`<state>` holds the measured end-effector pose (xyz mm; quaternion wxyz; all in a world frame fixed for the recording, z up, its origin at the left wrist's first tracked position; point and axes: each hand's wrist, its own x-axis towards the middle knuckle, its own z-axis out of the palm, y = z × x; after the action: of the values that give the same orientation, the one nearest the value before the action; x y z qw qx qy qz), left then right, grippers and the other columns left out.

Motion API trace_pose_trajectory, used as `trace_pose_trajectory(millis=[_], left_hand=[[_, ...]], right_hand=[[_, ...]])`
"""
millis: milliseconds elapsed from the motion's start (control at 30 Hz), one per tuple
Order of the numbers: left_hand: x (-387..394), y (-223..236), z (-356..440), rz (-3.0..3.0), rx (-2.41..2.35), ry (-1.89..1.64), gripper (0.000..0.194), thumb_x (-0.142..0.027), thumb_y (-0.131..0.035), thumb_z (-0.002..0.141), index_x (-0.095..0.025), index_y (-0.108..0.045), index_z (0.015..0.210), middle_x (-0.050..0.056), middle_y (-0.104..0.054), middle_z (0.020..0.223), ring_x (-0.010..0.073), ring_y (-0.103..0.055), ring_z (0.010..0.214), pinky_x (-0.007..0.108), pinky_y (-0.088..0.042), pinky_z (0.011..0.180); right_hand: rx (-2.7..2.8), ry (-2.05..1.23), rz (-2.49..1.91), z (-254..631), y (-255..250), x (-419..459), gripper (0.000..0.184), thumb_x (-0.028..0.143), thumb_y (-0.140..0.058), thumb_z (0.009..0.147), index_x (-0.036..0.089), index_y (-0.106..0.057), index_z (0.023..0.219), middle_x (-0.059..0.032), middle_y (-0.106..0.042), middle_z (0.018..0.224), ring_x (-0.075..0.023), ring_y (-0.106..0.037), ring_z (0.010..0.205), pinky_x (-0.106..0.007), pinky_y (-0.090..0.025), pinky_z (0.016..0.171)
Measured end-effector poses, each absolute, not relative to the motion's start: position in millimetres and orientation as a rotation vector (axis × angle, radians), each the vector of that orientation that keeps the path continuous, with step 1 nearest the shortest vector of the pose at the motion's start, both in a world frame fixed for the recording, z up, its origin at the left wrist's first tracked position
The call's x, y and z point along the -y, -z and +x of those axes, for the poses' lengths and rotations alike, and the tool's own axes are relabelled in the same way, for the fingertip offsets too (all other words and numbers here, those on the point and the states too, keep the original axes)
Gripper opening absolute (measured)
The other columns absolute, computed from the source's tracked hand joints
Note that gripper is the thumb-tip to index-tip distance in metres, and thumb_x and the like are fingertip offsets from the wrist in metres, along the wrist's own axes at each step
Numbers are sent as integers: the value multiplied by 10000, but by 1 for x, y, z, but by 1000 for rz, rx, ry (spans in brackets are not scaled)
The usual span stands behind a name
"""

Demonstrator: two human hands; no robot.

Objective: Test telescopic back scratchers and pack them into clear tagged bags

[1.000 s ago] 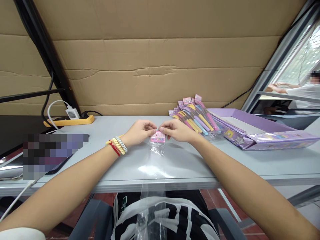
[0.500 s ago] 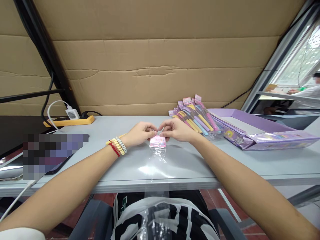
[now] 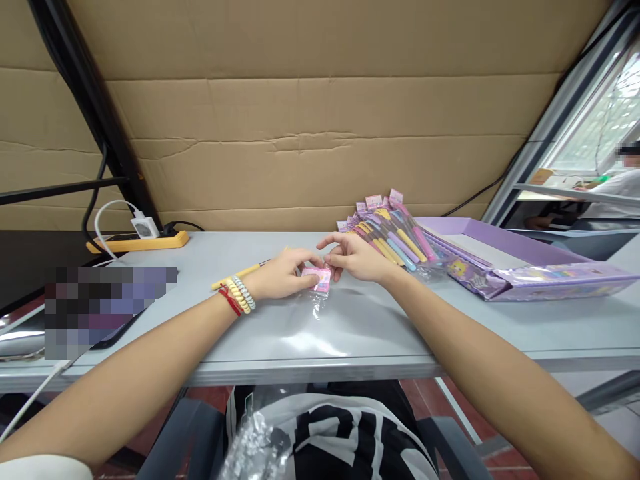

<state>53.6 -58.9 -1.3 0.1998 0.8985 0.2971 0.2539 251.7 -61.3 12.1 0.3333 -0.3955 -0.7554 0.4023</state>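
My left hand (image 3: pixel 287 273) is closed on a small pink-topped plastic bag (image 3: pixel 323 281), with the thumb lying across the pink header. Clear film from the bag trails below the header toward the table's front edge. Close by on the right, my right hand (image 3: pixel 353 257) has its index finger stretched out and its other fingers loosely bent beside the bag's upper right edge. Whether its fingertips touch the film is hard to see. A yellow pen (image 3: pixel 240 274) with a dark tip lies behind my left wrist, partly hidden by it.
Several bagged pens (image 3: pixel 395 233) with pink headers lie fanned beyond my right hand. Beside them is an open purple box (image 3: pixel 550 283). A yellow power strip (image 3: pixel 165 241) and charger stand back left. Crumpled clear plastic (image 3: pixel 260 447) rests on my lap. Another person appears far right.
Both hands were pinching the bag's top edge together. Now my left thumb lies over the header, and my right fingers have loosened. The bag tilted slightly, and the plastic on my lap shifted left.
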Motion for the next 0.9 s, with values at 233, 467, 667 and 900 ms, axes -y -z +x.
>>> trace_pose_trajectory(millis=[233, 467, 667, 900], left_hand=[[57, 1, 52, 2528, -759, -671, 263, -318, -561, 808, -208, -620, 1039, 49, -626, 1061, 179, -548, 912, 281, -449, 736], [60, -2, 54, 2490, -733, -629, 293, -293, -592, 768, -225, -622, 1051, 61, -619, 1096, 197, -523, 989, 293, -452, 740], [55, 4, 54, 2557, -857, -709, 276, -159, -485, 786, -195, -648, 1006, 9, -651, 795, 131, -546, 677, 261, -407, 644], [52, 4, 55, 2503, -878, -801, 278, -245, -483, 842, -191, -657, 1051, 34, -676, 904, 141, -575, 742, 264, -438, 682]], right_hand=[[1966, -982, -1004, 251, -9, 60, 176, 161, -547, 760, 166, -495, 929, 60, -576, 523, -109, -580, 466, -233, -483, 496], [1983, -902, -996, 253, -5, 56, 164, 184, -556, 766, 168, -508, 922, 54, -574, 546, -95, -559, 471, -221, -472, 496], [1983, -940, -1069, 254, -6, 55, 165, 196, -551, 781, 169, -506, 937, 26, -599, 617, -92, -553, 512, -215, -474, 484], [2088, -1010, -1122, 254, -5, 54, 332, 157, -632, 719, 170, -497, 1022, 28, -595, 662, -97, -554, 565, -212, -468, 495]])
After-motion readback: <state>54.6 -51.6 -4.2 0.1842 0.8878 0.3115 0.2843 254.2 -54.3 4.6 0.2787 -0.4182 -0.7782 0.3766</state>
